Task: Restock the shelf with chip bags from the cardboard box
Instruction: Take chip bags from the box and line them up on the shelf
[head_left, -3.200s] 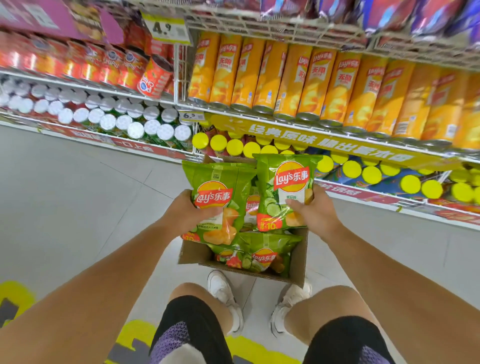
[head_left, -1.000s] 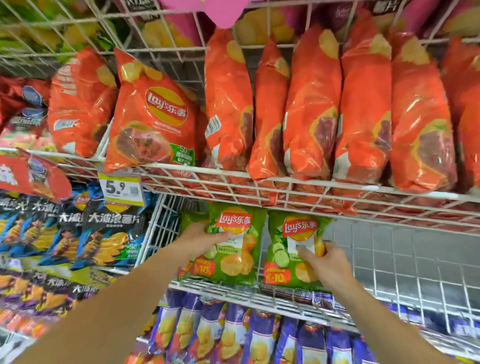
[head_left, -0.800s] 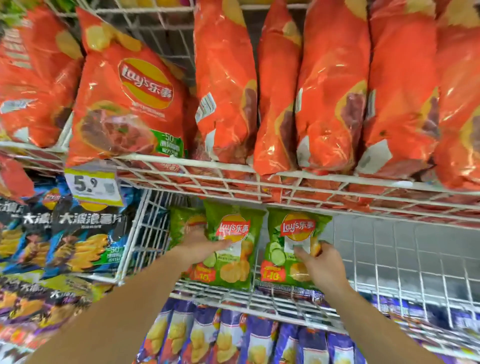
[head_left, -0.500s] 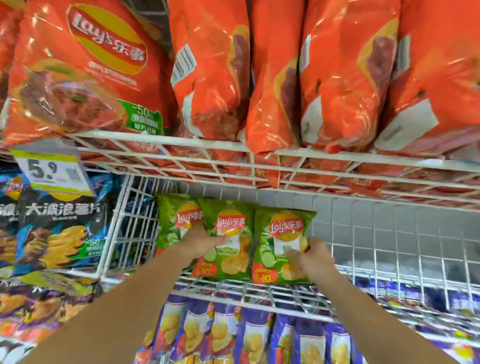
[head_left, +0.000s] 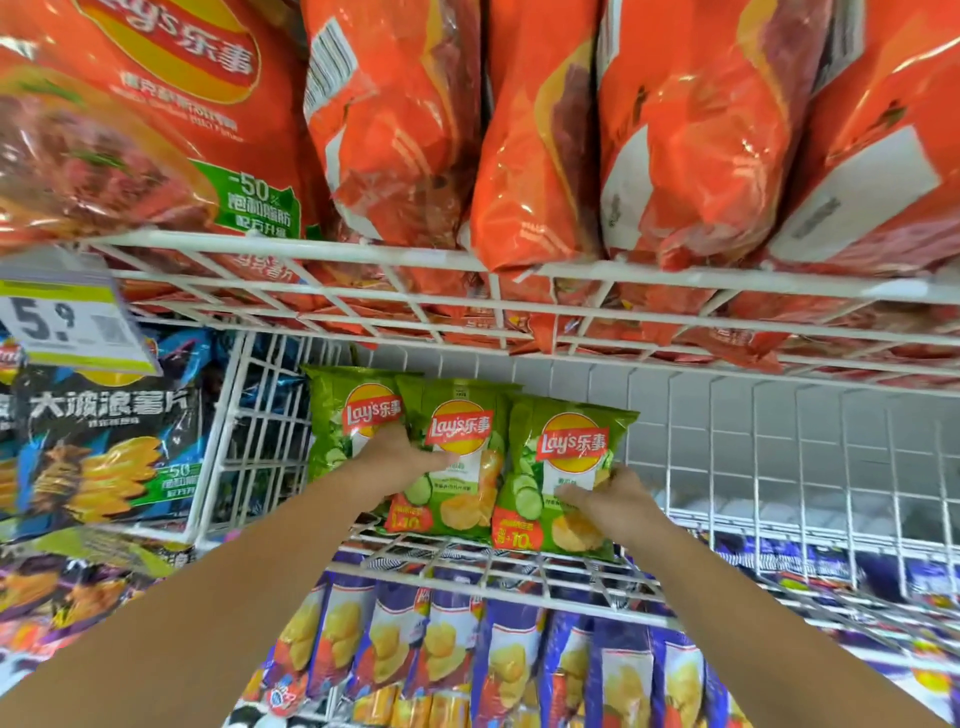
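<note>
Three green Lay's chip bags stand upright on the white wire shelf (head_left: 779, 519), at its left end. My left hand (head_left: 400, 457) grips the middle green bag (head_left: 462, 499), with the left green bag (head_left: 343, 421) partly behind it. My right hand (head_left: 608, 501) holds the right green bag (head_left: 566, 457) by its lower right side. The bags' bottoms rest on the wire floor. The cardboard box is out of view.
Large orange chip bags (head_left: 519, 130) fill the wire shelf above. Dark blue bags (head_left: 104, 447) sit behind a wire divider (head_left: 249, 441) to the left, under a 5.9 price tag (head_left: 67, 322). Purple bags (head_left: 467, 649) hang below. Bare wire shelf extends right of the green bags.
The bags were lifted from the box on the floor up to this shelf. Over the last second both hands pushed them deeper and leftward, and the view moved closer.
</note>
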